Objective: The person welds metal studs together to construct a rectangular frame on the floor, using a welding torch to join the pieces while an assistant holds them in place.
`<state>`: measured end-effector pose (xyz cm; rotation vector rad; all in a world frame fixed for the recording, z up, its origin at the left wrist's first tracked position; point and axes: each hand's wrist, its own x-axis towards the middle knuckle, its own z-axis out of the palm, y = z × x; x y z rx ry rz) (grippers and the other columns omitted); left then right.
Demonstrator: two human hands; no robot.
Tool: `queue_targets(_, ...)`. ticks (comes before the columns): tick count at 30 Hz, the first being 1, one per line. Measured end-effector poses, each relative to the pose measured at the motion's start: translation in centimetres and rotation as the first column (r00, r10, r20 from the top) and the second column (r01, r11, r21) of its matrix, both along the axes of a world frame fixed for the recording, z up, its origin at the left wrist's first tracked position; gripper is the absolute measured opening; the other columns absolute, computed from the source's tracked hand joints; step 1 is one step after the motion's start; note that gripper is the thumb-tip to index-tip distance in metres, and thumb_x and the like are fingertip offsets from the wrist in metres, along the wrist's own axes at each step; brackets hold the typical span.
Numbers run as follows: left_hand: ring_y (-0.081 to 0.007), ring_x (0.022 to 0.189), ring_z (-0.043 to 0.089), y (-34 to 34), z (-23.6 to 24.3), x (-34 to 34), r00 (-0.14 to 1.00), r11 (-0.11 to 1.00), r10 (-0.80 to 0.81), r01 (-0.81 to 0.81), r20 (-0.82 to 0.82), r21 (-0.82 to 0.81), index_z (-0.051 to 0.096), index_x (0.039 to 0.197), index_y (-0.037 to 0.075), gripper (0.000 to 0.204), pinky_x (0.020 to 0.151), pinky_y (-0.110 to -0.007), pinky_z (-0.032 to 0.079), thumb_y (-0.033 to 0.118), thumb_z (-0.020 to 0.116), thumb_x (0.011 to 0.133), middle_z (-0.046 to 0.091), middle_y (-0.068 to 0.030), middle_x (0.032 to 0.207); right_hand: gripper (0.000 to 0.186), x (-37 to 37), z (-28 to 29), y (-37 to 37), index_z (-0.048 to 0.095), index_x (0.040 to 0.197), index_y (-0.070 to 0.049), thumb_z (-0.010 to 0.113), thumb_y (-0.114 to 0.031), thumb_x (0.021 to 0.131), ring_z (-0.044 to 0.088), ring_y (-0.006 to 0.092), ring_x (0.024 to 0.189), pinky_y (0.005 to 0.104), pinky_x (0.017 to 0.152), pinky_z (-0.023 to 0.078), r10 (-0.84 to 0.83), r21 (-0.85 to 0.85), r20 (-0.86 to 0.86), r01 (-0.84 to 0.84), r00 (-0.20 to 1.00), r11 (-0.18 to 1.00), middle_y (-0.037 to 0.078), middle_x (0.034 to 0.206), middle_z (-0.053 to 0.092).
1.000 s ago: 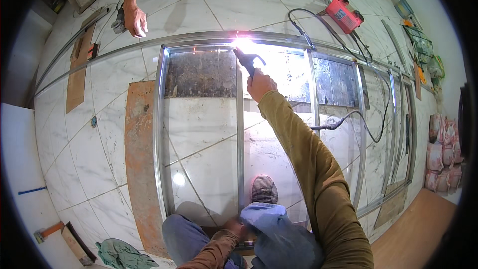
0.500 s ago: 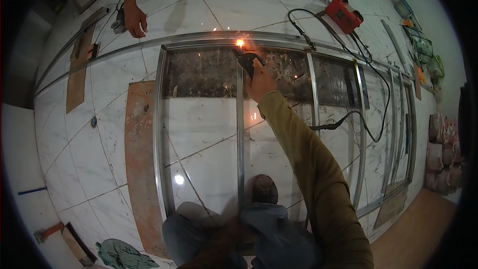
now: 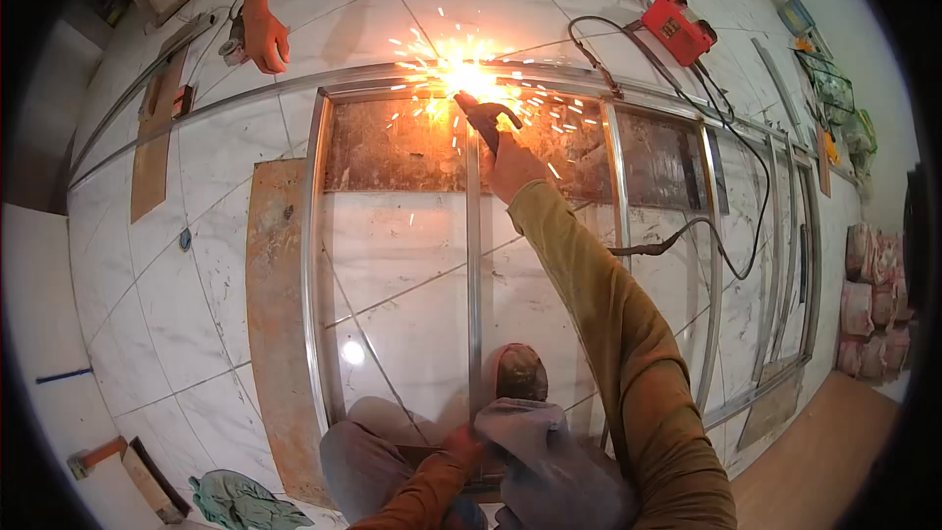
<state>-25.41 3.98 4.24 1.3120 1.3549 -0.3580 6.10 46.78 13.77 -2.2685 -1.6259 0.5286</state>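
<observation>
My right hand (image 3: 518, 165) is closed on a black welding electrode holder (image 3: 485, 116), its tip at the far rail of the steel frame (image 3: 616, 169), where a middle bar meets it. Bright orange sparks (image 3: 458, 74) spray from that spot and hide the joint. A dark, stained metal plate (image 3: 388, 142) lies beneath the frame's far part. My left hand (image 3: 459, 449) is low between my legs near the middle bar's near end; its fingers are mostly hidden by my trousers.
Another person's hand (image 3: 267, 44) hangs beside an angle grinder (image 3: 233, 50). A red welding machine (image 3: 675, 27) with cables sits at the back right. A rusty strip (image 3: 275, 324) lies left of the frame, a green cloth (image 3: 240, 499) at lower left, stacked sacks (image 3: 868, 299) at right.
The white glare at the far joint dimmed to a small glow, then became a wide burst of orange sparks. My hands and the frame have barely moved.
</observation>
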Motion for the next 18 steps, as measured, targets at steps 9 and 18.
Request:
queue_targets(9,-0.0404,0.111,0.062,-0.3,-1.1,-0.3,0.976,1.0,-0.023,0.019,0.217,0.018,0.061,0.121,0.007,0.051,0.09,-0.046,0.051,0.046,0.062,0.088,0.066,-0.0234,0.114,0.056,0.3,-1.6,0.3,0.041,0.138,0.0,0.057,-0.027,0.091,0.065,0.042,0.099,0.0508,0.085,0.053,0.007,0.103,0.024,-0.009,1.0,0.995,0.026,0.112,0.063)
queue_targets(18,-0.0389,0.109,0.064,1.8,2.3,0.9,0.988,1.0,-0.018,0.021,0.154,-0.02,0.062,0.12,0.005,0.057,0.091,-0.044,0.05,0.048,0.069,0.083,0.067,-0.0225,0.114,0.052,0.6,-1.3,0.3,0.045,0.134,0.001,0.058,-0.027,0.091,0.066,0.043,0.094,0.0507,0.082,0.054,-0.04,0.078,0.019,0.038,0.999,0.996,0.025,0.104,0.066)
